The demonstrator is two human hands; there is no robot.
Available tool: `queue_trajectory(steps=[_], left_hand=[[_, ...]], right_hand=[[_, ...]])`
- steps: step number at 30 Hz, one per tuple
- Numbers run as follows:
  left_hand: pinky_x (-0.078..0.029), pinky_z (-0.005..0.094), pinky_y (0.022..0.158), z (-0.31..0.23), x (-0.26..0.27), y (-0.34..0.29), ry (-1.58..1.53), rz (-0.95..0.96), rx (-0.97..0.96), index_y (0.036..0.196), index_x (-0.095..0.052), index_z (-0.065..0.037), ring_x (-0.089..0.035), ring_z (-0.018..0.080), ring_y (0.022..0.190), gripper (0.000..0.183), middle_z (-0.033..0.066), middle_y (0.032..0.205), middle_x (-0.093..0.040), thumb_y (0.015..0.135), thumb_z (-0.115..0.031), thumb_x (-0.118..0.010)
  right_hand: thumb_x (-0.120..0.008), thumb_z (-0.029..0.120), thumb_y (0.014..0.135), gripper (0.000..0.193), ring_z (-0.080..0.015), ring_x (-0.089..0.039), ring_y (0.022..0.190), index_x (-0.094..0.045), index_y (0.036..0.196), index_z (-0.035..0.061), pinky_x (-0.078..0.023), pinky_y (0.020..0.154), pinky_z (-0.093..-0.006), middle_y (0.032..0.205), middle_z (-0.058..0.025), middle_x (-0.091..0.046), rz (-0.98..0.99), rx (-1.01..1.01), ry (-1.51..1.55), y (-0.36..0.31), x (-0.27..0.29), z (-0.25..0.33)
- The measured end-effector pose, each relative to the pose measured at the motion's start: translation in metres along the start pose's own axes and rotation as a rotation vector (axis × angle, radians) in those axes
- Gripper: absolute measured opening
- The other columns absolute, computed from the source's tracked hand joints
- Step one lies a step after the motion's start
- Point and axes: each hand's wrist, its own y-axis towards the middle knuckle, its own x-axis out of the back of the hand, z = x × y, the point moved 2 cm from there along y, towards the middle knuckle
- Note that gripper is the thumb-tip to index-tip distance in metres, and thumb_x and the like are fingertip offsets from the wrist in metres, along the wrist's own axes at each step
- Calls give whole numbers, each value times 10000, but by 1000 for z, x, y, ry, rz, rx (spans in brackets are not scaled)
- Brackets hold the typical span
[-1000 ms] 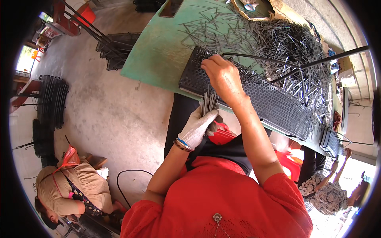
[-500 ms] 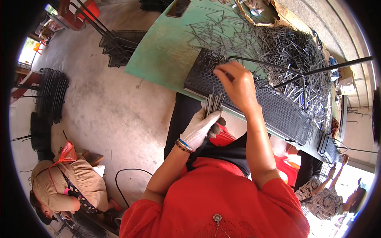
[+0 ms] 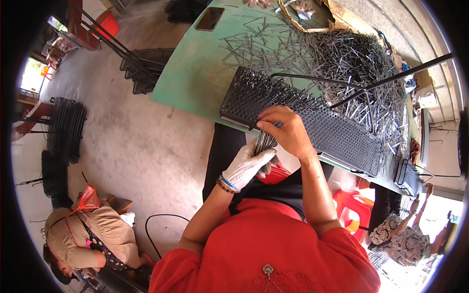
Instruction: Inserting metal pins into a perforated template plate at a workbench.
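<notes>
The left hand (image 3: 246, 165), in a white work glove with a beaded band at the wrist, is curled shut around a bundle of thin grey metal pins (image 3: 264, 143), gripping them near their lower ends so that the pins stand up out of the fist in a tight sheaf. The bare right hand (image 3: 287, 131) lies just above it, fingers bent and pressed together at the tips, pinching at the top of that same bundle right where it meets the near edge of a long black perforated metal plate (image 3: 337, 133); whether it holds one pin or several I cannot tell. The plate lies along the near edge of a green table top (image 3: 193, 73), slightly overhanging it, and its left end bristles with pins already standing upright in the holes, while the stretch to the right of the hands shows bare holes. Behind the plate, toward the far right corner of the table, a large loose heap of the same grey metal pins (image 3: 351, 63) spreads out, with two long dark rods (image 3: 391, 78) lying across it. A dark phone (image 3: 210, 18) lies flat near the far left corner. On the concrete floor to the left stand stacks of black wire baskets (image 3: 66, 127), and another person in a tan top (image 3: 83, 239) crouches at the lower left.
</notes>
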Motion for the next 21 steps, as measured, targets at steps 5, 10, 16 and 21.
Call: queue_trajectory(steps=[5, 10, 16, 21], left_hand=[[-423, 193, 438, 1, 1, 1, 54, 7, 12, 904, -629, -38, -540, 51, 517, 205, -10, 644, -590, 972, -228, -596], [-411, 192, 435, 0, 1, 2, 53, 0, -1, 913, -632, -41, -529, 50, 513, 192, -12, 636, -579, 970, -222, -601], [-406, 184, 438, 2, 3, 1, 56, 13, 10, 932, -631, -51, -525, 42, 522, 156, -19, 648, -574, 971, -199, -601], [-413, 188, 441, 1, 3, 3, 125, 60, 5, 917, -612, -54, -526, 37, 526, 162, -25, 653, -566, 970, -207, -601]], right_hand=[[-742, 161, 819, 175, -297, -650, 883, -724, 863, -7, -490, 843, -384, 918, -128, -709, -105, -20, -91, -1, 1, 5], [-716, 141, 860, 154, -271, -648, 945, -727, 904, -6, -496, 850, -360, 1001, -126, -703, -59, -24, -123, -2, 2, 2], [-711, 150, 876, 168, -282, -639, 975, -717, 932, -8, -492, 867, -363, 1035, -127, -694, 98, 36, -43, -5, 8, -5], [-727, 160, 867, 183, -257, -629, 999, -729, 960, 2, -488, 874, -359, 1016, -119, -698, 155, -142, 143, -6, 8, 2]])
